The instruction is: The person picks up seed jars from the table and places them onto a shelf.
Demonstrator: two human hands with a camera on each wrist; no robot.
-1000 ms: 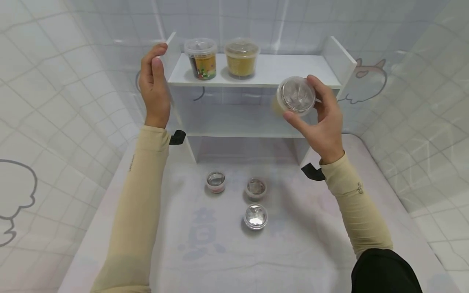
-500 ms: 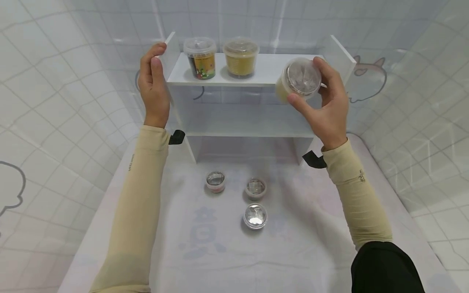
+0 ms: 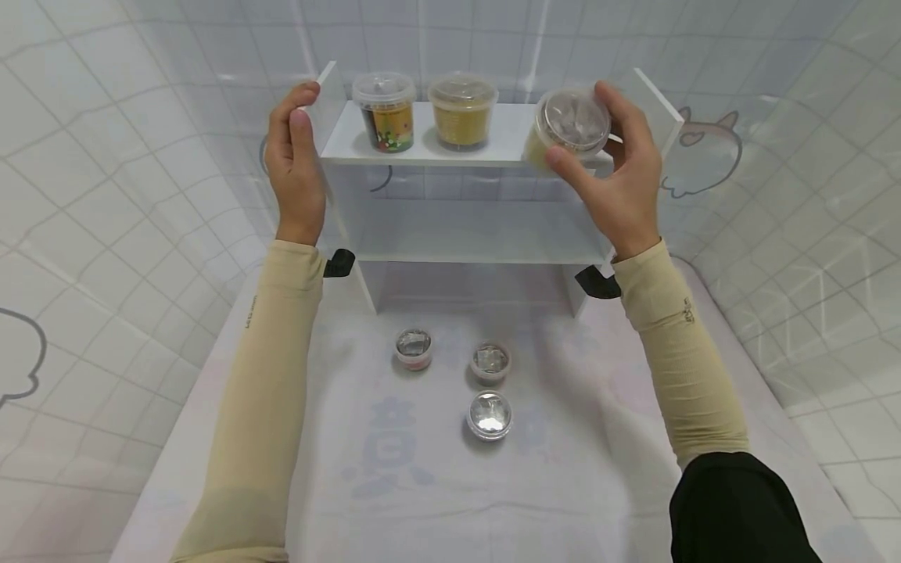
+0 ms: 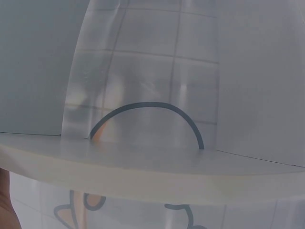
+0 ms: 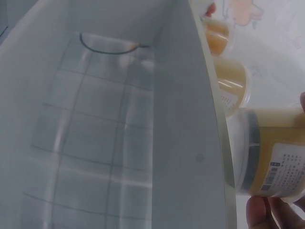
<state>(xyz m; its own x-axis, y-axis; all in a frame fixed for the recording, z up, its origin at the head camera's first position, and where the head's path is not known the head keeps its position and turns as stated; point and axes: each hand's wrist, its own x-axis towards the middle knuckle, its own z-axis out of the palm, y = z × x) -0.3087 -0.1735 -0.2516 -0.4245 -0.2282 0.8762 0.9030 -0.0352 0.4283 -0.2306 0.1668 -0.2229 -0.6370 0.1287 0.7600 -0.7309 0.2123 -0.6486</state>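
Observation:
My right hand (image 3: 622, 180) grips a clear-lidded plastic tub (image 3: 568, 125) between thumb and fingers, tilted with its lid facing me. It hangs at the right front of the top board of a white shelf unit (image 3: 479, 232). In the right wrist view, this tub (image 5: 281, 152) shows yellowish contents, a dark band and a white barcode label, close to the board's edge. My left hand (image 3: 299, 160) holds the unit's left side panel (image 3: 327, 102). On the top board's left stand a tub with a colourful printed label (image 3: 393, 121) and a yellow tub (image 3: 462, 117).
Three small lidded tubs stand on the pale tablecloth before the shelf: a pinkish one (image 3: 414, 349), one to its right (image 3: 490, 362) and a shiny-lidded one (image 3: 489, 416). A right side panel (image 3: 651, 109) rises beside my right hand. Tile-patterned sheeting (image 3: 127, 234) surrounds the table.
My right hand has raised the tub from below the top board's front edge to about its level, swaying right and then back left. My left hand stays on the side panel.

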